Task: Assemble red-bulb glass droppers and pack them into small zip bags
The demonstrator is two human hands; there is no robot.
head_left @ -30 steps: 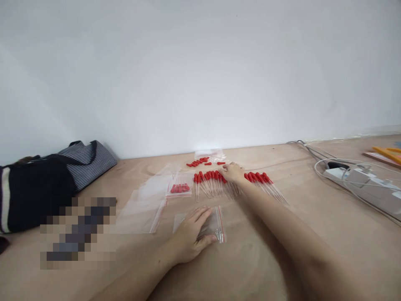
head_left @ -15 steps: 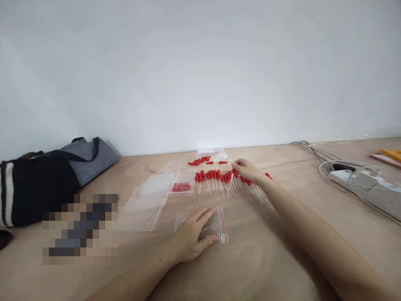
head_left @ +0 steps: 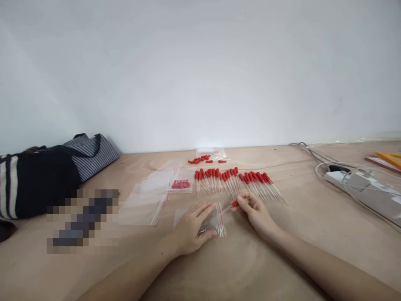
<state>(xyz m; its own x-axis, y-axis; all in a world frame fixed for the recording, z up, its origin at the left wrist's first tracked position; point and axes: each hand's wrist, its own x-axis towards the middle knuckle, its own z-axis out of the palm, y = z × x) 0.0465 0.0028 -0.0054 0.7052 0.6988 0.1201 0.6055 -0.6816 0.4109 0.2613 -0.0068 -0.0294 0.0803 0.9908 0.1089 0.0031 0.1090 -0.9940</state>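
My right hand [head_left: 255, 213] pinches a dropper [head_left: 234, 203] by its red rubber bulb, its clear tube pointing left at the mouth of a clear zip bag [head_left: 220, 217]. Across that bag lies my left hand [head_left: 196, 225], fingers stretched out, pressing it to the table. Beyond both hands, several red-bulbed droppers [head_left: 216, 177] rest in a row, bulbs away from me. A further group of droppers [head_left: 257, 179] continues the row at the right. To the left, a zip bag with red bulbs showing [head_left: 181, 184] lies flat.
Overlapping clear zip bags [head_left: 140, 205] are spread on the wooden table [head_left: 250, 271]. Loose red bulbs [head_left: 199, 159] lie near the wall. A black striped bag [head_left: 46, 179] stands at the left, beside a pixelated patch. A white power strip [head_left: 369, 192] with cables sits at the right.
My right hand has drawn back from the row towards me, bringing a dropper to the bag's mouth. My left hand stays on the bag. The view has shifted slightly.
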